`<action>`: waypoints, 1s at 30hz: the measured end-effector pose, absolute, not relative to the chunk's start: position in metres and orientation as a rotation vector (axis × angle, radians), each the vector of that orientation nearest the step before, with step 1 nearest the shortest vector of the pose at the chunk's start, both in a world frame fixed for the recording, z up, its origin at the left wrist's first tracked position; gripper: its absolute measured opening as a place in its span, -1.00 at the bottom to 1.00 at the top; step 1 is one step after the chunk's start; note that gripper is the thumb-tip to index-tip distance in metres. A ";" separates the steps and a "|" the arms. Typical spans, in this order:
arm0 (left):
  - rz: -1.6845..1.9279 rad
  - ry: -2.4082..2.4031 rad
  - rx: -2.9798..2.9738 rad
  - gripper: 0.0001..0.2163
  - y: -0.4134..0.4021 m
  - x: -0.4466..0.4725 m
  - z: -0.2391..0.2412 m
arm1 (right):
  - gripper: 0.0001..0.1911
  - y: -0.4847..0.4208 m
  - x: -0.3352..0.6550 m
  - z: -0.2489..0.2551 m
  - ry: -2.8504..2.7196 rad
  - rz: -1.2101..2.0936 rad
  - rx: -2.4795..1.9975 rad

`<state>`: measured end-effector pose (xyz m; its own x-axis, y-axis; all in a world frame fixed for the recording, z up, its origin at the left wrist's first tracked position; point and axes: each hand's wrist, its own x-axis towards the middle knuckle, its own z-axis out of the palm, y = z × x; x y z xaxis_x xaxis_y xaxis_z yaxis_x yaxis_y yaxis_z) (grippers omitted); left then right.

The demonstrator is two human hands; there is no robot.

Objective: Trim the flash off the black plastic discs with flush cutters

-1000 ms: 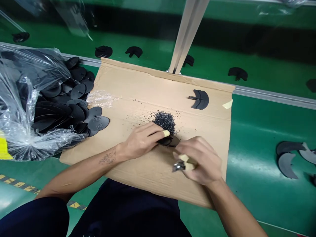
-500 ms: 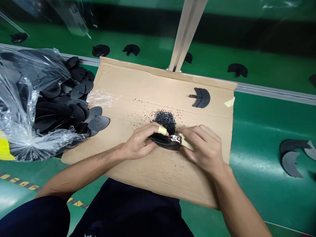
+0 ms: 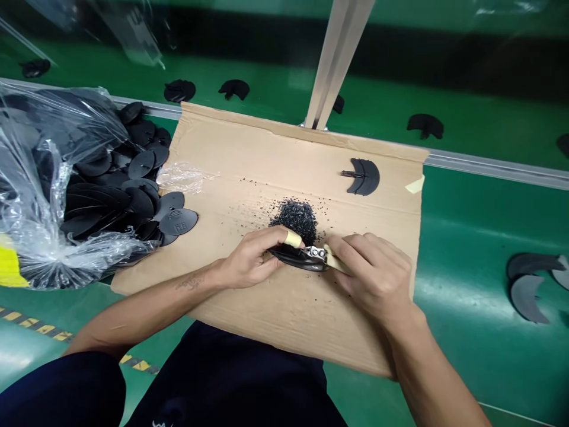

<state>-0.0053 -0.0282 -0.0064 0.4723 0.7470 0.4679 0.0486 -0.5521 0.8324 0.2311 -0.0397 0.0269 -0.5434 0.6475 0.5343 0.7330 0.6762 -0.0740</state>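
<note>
My left hand [image 3: 255, 255] is closed on a curved black plastic part [image 3: 293, 258], with yellow tape wrapped round one fingertip. In my right hand [image 3: 376, 267] are cutting pliers [image 3: 316, 252] with pale yellow handles, gripped in closed fingers. The metal head of the pliers is at the upper edge of the black part, near my left fingertip; the jaw tips are too small to make out. Just beyond lies a pile of tiny black plastic bits [image 3: 296, 218] on the cardboard sheet [image 3: 267, 317].
A clear plastic bag [image 3: 48, 237] spills many black oval parts [image 3: 141, 165] at the left. One crescent-shaped black part [image 3: 365, 177] lies at the cardboard's upper right. Grey crescent pieces [image 3: 527, 296] lie on the green surface [image 3: 466, 249] at right. A metal post [image 3: 340, 59] stands behind.
My right hand has shifted slightly, its fingers and the plier handles changing angle. My left hand and the black part stay almost in place.
</note>
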 end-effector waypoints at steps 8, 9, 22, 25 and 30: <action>1.138 0.676 1.981 -0.82 -0.028 -0.004 -0.002 | -0.85 -0.043 0.232 0.023 -2.225 0.329 -1.070; 1.147 0.674 1.991 -0.81 -0.028 -0.003 -0.002 | -0.85 -0.042 0.232 0.022 -2.208 0.353 -1.089; 1.153 0.903 2.059 -0.76 -0.028 -0.002 -0.006 | -0.83 -0.035 0.234 0.019 -2.193 0.323 -1.340; 1.111 0.995 1.951 -0.79 -0.028 -0.001 -0.004 | -0.87 -0.036 0.231 0.024 -1.957 0.682 -1.327; 1.019 0.935 1.879 -0.78 -0.029 0.005 -0.006 | -0.82 -0.039 0.221 0.026 -1.842 0.855 -1.174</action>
<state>0.0052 -0.0288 -0.0060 0.4060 0.8615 0.3049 0.2298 -0.4192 0.8783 0.2213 -0.0388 0.0259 -0.2738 0.9284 0.2513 0.4077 0.3486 -0.8440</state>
